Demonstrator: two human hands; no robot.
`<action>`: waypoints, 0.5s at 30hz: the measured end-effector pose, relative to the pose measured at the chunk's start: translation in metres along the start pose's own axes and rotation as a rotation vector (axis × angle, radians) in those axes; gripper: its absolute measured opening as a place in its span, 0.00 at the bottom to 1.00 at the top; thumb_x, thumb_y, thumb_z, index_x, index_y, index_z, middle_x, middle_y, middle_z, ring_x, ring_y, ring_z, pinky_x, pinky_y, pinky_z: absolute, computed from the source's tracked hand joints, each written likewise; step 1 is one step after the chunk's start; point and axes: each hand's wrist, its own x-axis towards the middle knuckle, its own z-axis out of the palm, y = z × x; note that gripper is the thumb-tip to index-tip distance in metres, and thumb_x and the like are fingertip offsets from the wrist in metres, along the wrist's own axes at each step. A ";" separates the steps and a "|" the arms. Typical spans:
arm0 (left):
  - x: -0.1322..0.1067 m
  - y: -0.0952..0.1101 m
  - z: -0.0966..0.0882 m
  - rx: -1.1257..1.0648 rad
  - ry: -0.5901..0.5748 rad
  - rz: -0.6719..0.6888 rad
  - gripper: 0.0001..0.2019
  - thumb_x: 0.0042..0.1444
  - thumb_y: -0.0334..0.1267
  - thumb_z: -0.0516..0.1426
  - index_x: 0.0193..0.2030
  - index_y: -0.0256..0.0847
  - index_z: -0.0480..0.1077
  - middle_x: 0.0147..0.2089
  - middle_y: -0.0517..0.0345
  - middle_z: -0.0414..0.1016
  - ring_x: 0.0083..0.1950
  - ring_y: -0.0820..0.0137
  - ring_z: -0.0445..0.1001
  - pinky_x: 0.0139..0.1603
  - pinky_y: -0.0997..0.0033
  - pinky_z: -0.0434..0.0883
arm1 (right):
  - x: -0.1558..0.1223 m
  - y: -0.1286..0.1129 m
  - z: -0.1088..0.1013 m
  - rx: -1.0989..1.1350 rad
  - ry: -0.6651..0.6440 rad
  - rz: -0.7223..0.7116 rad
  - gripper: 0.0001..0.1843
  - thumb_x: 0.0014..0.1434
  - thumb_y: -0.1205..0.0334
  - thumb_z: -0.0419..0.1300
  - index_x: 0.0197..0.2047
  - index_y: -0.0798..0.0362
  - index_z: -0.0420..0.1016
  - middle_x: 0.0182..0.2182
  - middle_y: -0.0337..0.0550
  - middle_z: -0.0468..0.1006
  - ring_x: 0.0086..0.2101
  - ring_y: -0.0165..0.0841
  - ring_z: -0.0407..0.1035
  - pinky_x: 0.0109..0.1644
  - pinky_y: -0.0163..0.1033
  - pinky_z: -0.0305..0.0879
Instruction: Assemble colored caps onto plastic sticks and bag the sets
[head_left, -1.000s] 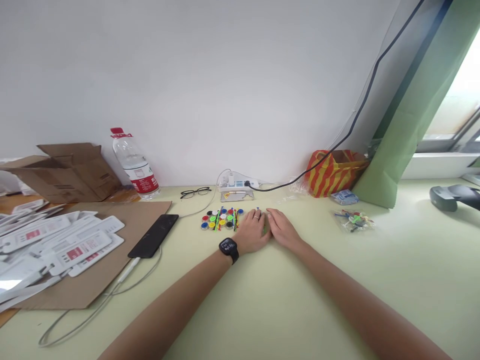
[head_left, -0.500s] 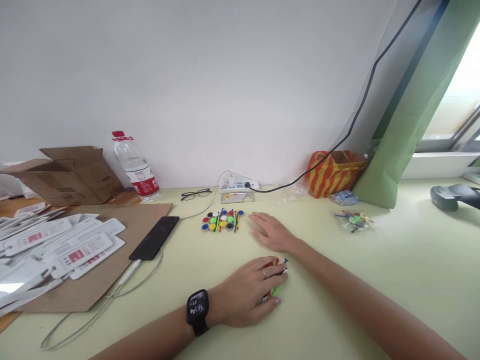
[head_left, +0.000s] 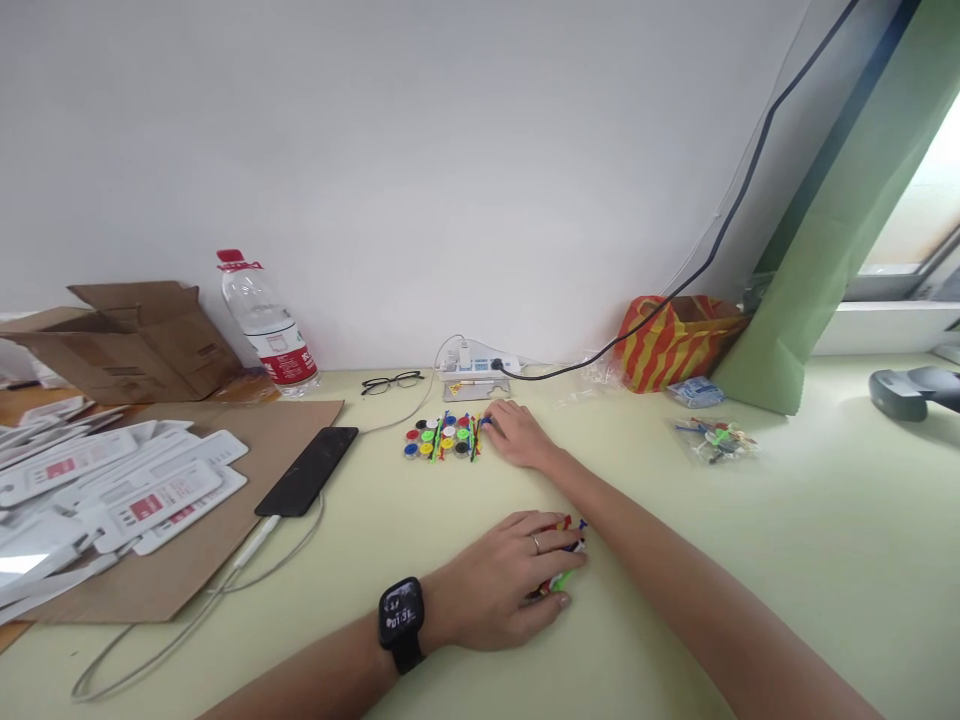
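My left hand (head_left: pixel 504 584), with a black watch on the wrist and a ring, lies palm down on the pale green table (head_left: pixel 750 540). It covers a small pile of coloured plastic pieces (head_left: pixel 564 548), its fingers curled over them. My right hand (head_left: pixel 519 436) reaches farther back, fingers stretched flat. Its fingertips touch the right edge of a cluster of round coloured caps and sticks (head_left: pixel 444 438).
A black phone (head_left: pixel 307 470) on a cable lies on brown cardboard (head_left: pixel 187 560), beside white packaged strips (head_left: pixel 97 490). A water bottle (head_left: pixel 266 325), glasses (head_left: pixel 390 383), a power strip (head_left: pixel 480 368), a striped bag (head_left: pixel 671 342) and a clear bag of parts (head_left: pixel 716 439) stand behind.
My left hand dragged a pile of coloured pieces toward me from beside the cluster and now rests on it. My right hand slid left to the cluster's edge.
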 end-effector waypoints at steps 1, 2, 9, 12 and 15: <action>0.000 0.000 0.000 -0.002 0.003 0.000 0.20 0.66 0.37 0.55 0.65 0.47 0.69 0.69 0.51 0.70 0.73 0.56 0.63 0.73 0.53 0.62 | -0.001 0.001 0.000 0.013 0.013 0.005 0.08 0.72 0.61 0.52 0.50 0.51 0.70 0.50 0.48 0.75 0.51 0.42 0.66 0.58 0.49 0.60; 0.000 0.000 0.000 -0.005 0.005 -0.005 0.21 0.66 0.38 0.56 0.65 0.47 0.69 0.70 0.51 0.69 0.73 0.56 0.63 0.73 0.53 0.62 | -0.002 0.001 0.000 0.028 0.028 0.012 0.08 0.72 0.61 0.52 0.49 0.51 0.69 0.50 0.48 0.75 0.51 0.42 0.66 0.58 0.48 0.60; -0.012 -0.011 -0.007 -0.052 0.085 -0.108 0.40 0.57 0.51 0.65 0.74 0.48 0.56 0.72 0.48 0.65 0.73 0.52 0.61 0.74 0.51 0.60 | -0.014 0.019 -0.002 0.164 0.178 0.174 0.12 0.73 0.58 0.46 0.47 0.53 0.68 0.46 0.51 0.73 0.47 0.41 0.68 0.55 0.47 0.64; -0.015 -0.024 -0.009 -0.052 0.119 -0.158 0.36 0.54 0.55 0.67 0.67 0.48 0.67 0.67 0.48 0.71 0.68 0.51 0.67 0.71 0.51 0.63 | -0.031 0.024 -0.008 0.220 0.164 0.214 0.13 0.72 0.56 0.48 0.42 0.52 0.69 0.42 0.49 0.74 0.43 0.40 0.70 0.51 0.46 0.67; -0.014 -0.034 -0.009 -0.031 0.190 -0.268 0.25 0.57 0.53 0.66 0.60 0.49 0.72 0.59 0.52 0.76 0.62 0.55 0.72 0.66 0.54 0.68 | -0.054 0.019 -0.021 0.260 0.110 0.190 0.13 0.70 0.54 0.53 0.36 0.51 0.71 0.38 0.45 0.75 0.42 0.38 0.70 0.50 0.44 0.67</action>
